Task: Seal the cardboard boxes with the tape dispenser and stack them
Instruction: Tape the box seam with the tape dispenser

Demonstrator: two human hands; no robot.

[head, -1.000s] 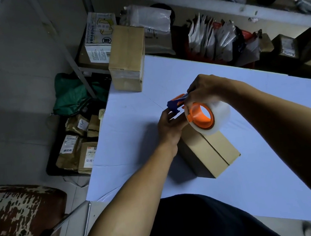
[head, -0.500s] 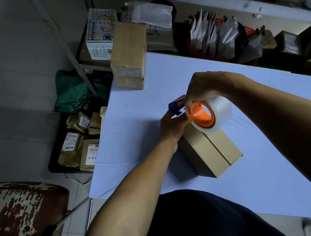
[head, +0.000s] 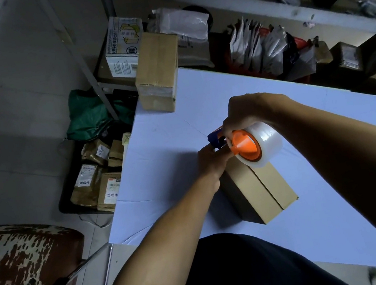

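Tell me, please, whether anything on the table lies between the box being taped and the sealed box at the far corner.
Nothing visible does: bare table runs from the near cardboard box to the sealed cardboard box. Only the left hand and tape dispenser sit at its far end.

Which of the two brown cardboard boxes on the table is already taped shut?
The box at the table's far left corner: clear tape wraps its end. The box under the hands shows a bare, untaped flap seam.
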